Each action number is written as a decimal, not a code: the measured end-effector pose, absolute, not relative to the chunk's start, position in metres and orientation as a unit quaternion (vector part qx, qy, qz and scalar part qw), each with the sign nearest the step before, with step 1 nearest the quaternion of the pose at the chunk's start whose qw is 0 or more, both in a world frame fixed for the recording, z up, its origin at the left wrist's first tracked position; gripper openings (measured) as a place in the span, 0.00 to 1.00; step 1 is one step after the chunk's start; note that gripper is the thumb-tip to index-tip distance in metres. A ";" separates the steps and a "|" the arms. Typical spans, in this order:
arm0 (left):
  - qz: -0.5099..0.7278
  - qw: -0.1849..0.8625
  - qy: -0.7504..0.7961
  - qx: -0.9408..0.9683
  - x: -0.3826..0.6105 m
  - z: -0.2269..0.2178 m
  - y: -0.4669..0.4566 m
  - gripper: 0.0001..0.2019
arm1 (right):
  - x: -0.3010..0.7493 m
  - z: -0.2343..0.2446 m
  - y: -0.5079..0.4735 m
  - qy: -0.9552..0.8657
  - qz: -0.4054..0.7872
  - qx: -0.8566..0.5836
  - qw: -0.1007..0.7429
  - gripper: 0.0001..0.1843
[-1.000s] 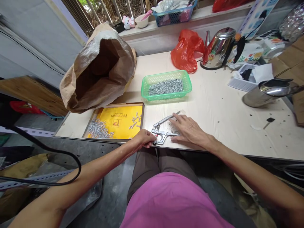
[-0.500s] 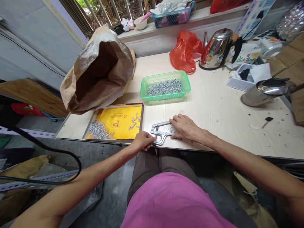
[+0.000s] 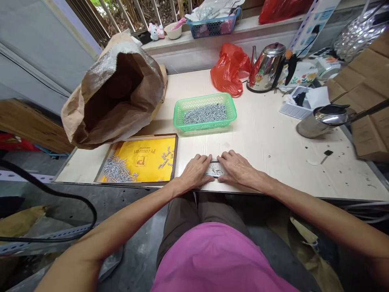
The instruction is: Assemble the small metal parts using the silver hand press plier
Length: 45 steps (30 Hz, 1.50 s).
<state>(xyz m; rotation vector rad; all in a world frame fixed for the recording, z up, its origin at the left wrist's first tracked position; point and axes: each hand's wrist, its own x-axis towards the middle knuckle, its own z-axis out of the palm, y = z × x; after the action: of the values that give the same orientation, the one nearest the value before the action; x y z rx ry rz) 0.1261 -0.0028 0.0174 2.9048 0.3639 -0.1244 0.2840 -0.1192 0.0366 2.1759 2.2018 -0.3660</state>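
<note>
A silver metal hand press tool (image 3: 214, 169) lies on the pale table (image 3: 273, 138) near its front edge, mostly covered by both hands. My left hand (image 3: 194, 172) lies over its left part, fingers curled down on it. My right hand (image 3: 235, 167) presses on its right part, fingers closed over the handle. A green basket (image 3: 180, 106) of small silver metal parts stands just beyond. A wooden tray (image 3: 174, 156) with a yellow sheet and more loose silver parts sits left of my hands.
A big open brown paper sack (image 3: 115, 89) leans at the back left. A red plastic bag (image 3: 227, 69), a steel kettle (image 3: 267, 67), a metal pot (image 3: 316, 121) and cardboard boxes (image 3: 361, 105) crowd the back right. A black cable (image 3: 60, 198) loops at lower left.
The tool's upper handle has gone down flat under my right hand. My left hand moved from the tool's left end onto its top. The view shifted a little to the right.
</note>
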 end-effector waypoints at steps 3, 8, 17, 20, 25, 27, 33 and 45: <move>-0.057 0.112 0.110 0.986 0.131 0.024 -0.004 0.24 | 0.282 0.040 -0.119 0.712 -0.118 0.692 0.016 0.19; -0.068 0.115 0.132 0.982 0.137 0.022 -0.007 0.12 | 0.279 0.027 -0.115 0.718 -0.109 0.688 0.003 0.09; -0.011 0.109 0.182 0.977 0.126 0.012 -0.022 0.18 | 0.298 0.023 -0.115 0.738 -0.099 0.667 -0.036 0.20; 0.062 0.121 0.194 0.971 0.114 0.000 -0.045 0.20 | 0.313 0.022 -0.109 0.758 -0.135 0.633 -0.073 0.22; 0.117 0.168 0.140 0.969 0.105 -0.017 -0.080 0.18 | 0.324 0.011 -0.088 0.721 -0.092 0.682 -0.076 0.14; 0.122 0.180 0.137 0.966 0.105 -0.019 -0.085 0.19 | 0.323 0.012 -0.078 0.714 -0.070 0.694 -0.056 0.12; 0.142 0.197 0.138 0.960 0.106 -0.023 -0.085 0.22 | 0.278 0.036 -0.060 0.761 -0.072 0.644 -0.032 0.11; 0.152 0.170 0.035 0.973 0.084 -0.026 -0.101 0.23 | 0.201 0.005 -0.049 0.901 -0.036 0.429 -0.064 0.11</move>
<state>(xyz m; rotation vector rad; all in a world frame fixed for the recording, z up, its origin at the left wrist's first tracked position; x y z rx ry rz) 0.0838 -0.1007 -0.0259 2.7651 0.0995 0.4332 0.2010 -0.0491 0.0052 1.4045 2.9513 -0.1170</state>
